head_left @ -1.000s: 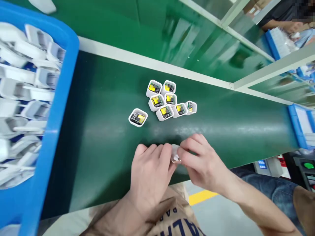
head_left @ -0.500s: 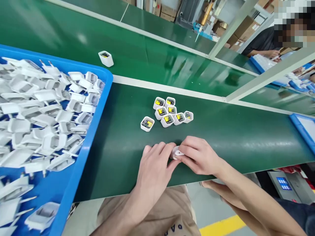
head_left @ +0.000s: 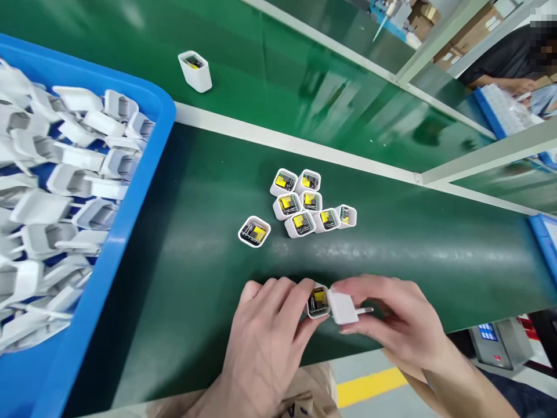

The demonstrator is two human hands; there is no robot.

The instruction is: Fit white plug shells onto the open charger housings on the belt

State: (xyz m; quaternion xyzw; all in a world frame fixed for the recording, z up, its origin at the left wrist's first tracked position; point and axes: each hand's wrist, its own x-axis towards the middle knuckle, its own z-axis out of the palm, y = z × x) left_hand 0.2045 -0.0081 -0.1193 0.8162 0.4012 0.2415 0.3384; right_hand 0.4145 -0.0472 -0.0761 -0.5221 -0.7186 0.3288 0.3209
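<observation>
My left hand [head_left: 270, 325] is closed around a white charger housing [head_left: 319, 302], whose open end shows a circuit board with yellow and black parts. Between the fingers of my right hand [head_left: 391, 313] is a white plug cover [head_left: 344, 306] with a metal pin pointing right. The cover's left edge is against or very close to the housing's rim. Beyond my hands stands a cluster of several open charger housings [head_left: 300, 223] with yellow parts inside. One more housing [head_left: 255, 232] stands apart to their left.
On the left, a blue tray [head_left: 104, 255] holds many white plug covers [head_left: 72, 179]. Another housing [head_left: 195, 71] stands on the green surface beyond the pale rail [head_left: 261, 138]. At upper right a person's hand [head_left: 522, 87] is near another blue tray.
The plug cover has come away from beside my left fingers, so the housing's open end now shows. My right hand has turned and the pin is visible. The view has shifted closer.
</observation>
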